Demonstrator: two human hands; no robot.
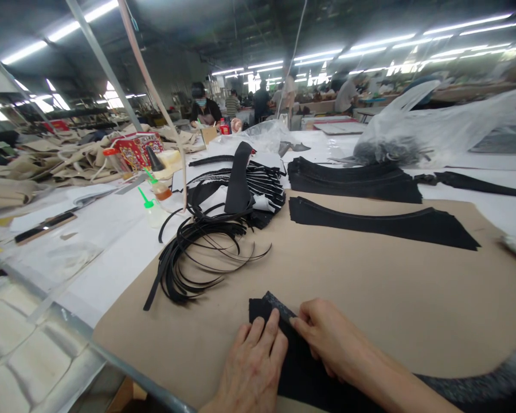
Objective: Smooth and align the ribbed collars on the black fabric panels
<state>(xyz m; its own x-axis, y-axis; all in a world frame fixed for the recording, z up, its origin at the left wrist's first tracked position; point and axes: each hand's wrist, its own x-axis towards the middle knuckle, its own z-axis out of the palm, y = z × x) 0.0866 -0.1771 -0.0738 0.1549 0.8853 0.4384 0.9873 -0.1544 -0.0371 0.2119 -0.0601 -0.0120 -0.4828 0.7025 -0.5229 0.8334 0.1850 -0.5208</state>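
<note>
The black fabric piece (303, 367) lies flat on the brown board (370, 298) right under both sets of fingers. Its long axis runs from a blunt end just past the fingertips, pointing up and left away from the person, back down to the right under the right forearm. The left hand (253, 367) rests flat on it, fingers straight and close together, while the right hand (327, 338) is curled with its thumb tip on the piece's raised edge, though pinching or merely pressing I cannot tell. Loose black strips (198, 252) lie well beyond the left fingertips.
</note>
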